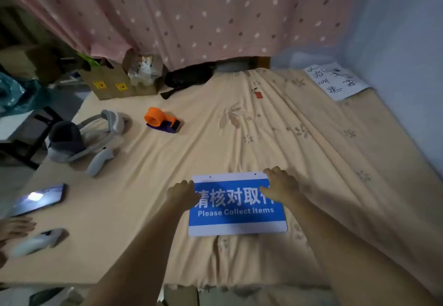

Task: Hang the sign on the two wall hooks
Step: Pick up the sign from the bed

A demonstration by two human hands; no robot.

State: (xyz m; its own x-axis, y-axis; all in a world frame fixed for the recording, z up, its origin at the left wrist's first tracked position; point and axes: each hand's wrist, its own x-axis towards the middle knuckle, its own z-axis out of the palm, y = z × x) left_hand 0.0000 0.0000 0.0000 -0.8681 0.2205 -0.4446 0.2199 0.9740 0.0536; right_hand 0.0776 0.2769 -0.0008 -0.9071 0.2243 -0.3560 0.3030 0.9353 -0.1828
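A blue and white sign (236,217) reading "Please Collect Items" lies flat on the beige bedsheet, with two small holes along its top edge. My left hand (183,193) rests on the sign's left edge, fingers curled over it. My right hand (280,184) lies on the upper right corner, fingers spread across the sign. The sign is still flat on the sheet. No wall hooks are in view.
An orange tape dispenser (161,119) lies farther back. A headset (79,135), controllers (99,160) and a lit phone (38,199) sit at the left. Cardboard boxes (112,82) stand behind; a handwritten paper (335,81) lies by the right wall. Another person's hand (15,227) shows at the left edge.
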